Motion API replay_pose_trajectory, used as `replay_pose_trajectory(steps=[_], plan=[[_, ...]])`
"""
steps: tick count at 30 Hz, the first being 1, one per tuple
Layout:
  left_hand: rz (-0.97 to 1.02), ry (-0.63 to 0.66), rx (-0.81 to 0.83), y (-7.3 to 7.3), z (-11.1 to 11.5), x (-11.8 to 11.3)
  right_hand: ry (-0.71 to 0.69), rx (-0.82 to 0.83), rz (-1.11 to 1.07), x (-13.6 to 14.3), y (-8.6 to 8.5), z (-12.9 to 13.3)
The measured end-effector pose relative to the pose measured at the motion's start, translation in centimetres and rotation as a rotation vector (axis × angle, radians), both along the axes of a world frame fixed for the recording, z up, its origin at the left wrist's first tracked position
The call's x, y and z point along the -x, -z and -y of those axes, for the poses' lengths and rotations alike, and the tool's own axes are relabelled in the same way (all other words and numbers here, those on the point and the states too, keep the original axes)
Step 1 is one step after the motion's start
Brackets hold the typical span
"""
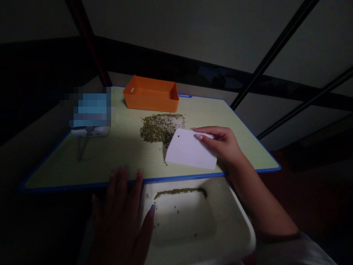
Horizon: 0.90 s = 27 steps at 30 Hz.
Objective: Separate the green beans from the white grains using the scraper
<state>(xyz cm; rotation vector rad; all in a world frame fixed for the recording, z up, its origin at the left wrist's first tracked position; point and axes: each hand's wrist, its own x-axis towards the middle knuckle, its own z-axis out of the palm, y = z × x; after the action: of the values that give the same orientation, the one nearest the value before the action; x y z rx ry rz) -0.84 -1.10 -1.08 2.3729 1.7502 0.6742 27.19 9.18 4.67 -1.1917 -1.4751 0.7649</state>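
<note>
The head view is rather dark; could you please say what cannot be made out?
In the head view:
Right hand: some fingers, behind the white scraper.
Left hand: its forearm, cut off by bottom edge.
White tub: part of left side, behind that hand.
Blue object: pixelated.

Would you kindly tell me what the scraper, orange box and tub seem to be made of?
Scraper: probably matte plastic; a thin, flat sheet with a hole.
Orange box: likely smooth plastic, given its thin, evenly coloured walls.
Tub: perhaps smooth plastic, from its rounded, moulded-looking rim.
</note>
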Motion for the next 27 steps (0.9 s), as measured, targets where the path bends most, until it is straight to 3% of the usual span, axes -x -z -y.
replay_pose_trajectory(steps=[17, 21, 27], plan=[[0.017, -0.009, -0.003, 0.4, 0.0, 0.1, -0.015, 0.066, 0.047, 0.0, -0.5, 0.2], [0.009, -0.008, 0.0, 0.2, 0.0, 0.0, -0.044, 0.016, 0.07, 0.4, -0.4, 0.2], [0.02, -0.024, 0.024, -0.5, 0.1, -0.4, 0.035, -0.065, 0.047, -0.3, 0.2, -0.1]])
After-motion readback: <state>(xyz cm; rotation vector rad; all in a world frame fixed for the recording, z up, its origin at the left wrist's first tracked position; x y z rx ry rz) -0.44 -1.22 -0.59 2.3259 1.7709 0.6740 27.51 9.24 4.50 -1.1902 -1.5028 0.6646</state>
